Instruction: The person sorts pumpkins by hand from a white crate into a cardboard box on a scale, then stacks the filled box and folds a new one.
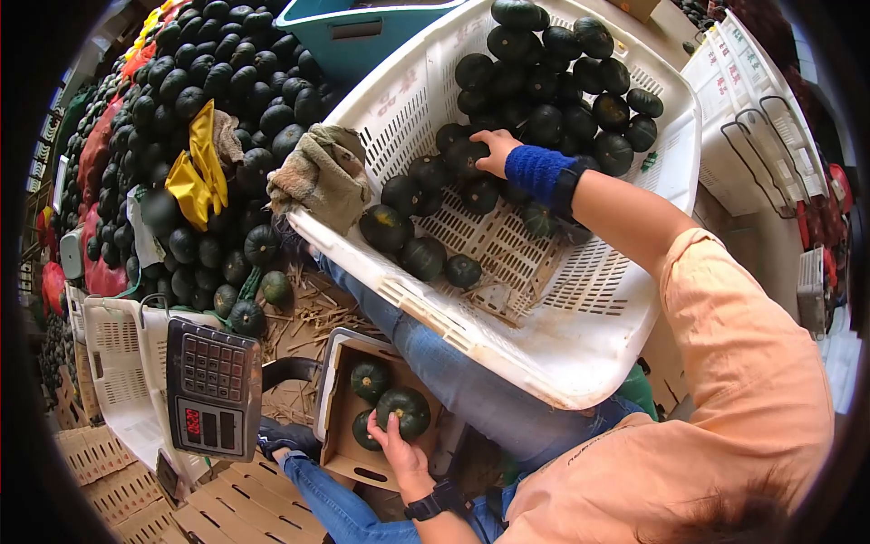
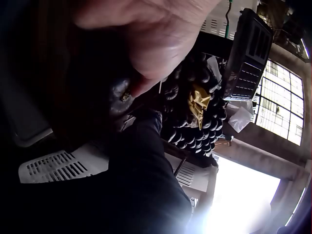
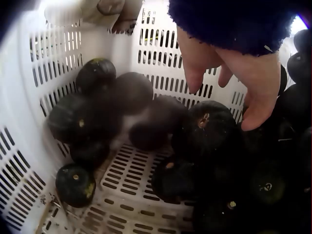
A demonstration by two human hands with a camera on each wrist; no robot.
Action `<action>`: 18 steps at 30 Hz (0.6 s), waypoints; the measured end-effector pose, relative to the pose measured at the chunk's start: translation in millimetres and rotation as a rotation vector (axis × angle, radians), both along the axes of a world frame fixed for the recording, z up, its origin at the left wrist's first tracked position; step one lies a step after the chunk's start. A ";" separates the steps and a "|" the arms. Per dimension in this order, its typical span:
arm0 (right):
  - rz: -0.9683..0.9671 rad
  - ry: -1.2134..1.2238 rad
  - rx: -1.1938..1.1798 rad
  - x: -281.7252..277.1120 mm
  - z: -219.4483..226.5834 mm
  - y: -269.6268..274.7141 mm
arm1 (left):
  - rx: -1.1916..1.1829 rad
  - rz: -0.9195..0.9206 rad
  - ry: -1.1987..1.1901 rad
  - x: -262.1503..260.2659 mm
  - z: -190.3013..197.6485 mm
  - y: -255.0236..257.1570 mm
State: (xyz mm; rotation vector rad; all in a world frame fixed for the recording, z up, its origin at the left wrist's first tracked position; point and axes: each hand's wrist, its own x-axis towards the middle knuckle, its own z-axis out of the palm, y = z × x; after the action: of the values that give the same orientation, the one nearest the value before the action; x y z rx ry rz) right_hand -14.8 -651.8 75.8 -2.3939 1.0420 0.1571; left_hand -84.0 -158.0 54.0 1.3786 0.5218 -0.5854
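My left hand (image 1: 401, 453) grips a round dark green pumpkin (image 1: 410, 412) at the cardboard box (image 1: 339, 442). Its thumb lies by the stem in the left wrist view, where much of the pumpkin (image 2: 119, 97) is in shadow. Two other small pumpkins are in that box. Inside the big white slotted crate (image 1: 580, 349), my right hand (image 1: 498, 152) reaches over a dark pumpkin (image 1: 464, 158). The right wrist view shows its fingers spread and pointing down, thumb to one side, around the top of a ribbed pumpkin (image 3: 207, 124).
A weighing scale display (image 1: 214, 385) stands left of the box. Beyond it, a large pumpkin heap (image 1: 227, 82) bears yellow gloves (image 1: 199, 172). A cloth (image 1: 322, 177) hangs over the crate's corner. Flattened cardboard (image 1: 245, 503) lies at lower left, and a teal crate (image 1: 362, 32) stands behind.
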 end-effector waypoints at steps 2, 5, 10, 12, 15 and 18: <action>0.076 0.061 -0.101 14.3 -38.4 -4.0 | -0.039 -0.061 -0.007 1.8 -8.4 -6.0; 0.110 0.163 -0.317 31.9 -67.5 14.0 | 0.176 -0.286 -0.133 -0.6 -31.9 -20.4; 0.105 0.107 -0.418 37.2 -83.8 13.0 | 0.547 -0.471 -0.322 1.4 -22.9 -23.5; -0.073 -0.119 -0.105 38.7 -68.1 6.7 | 0.592 -0.428 -0.390 5.6 15.2 -30.9; -0.166 -0.525 0.624 26.8 -2.9 22.6 | 0.074 -0.178 -0.311 11.4 56.2 -21.0; 0.185 -0.696 1.148 -3.8 95.4 83.0 | -0.350 -0.151 -0.363 17.8 110.8 -42.1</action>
State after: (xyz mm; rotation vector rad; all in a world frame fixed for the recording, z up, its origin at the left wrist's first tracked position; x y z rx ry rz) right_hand -18.6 -568.9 171.2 -1.2960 0.2355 -0.0274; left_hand -66.2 -200.1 164.8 1.1583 0.0190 -0.5044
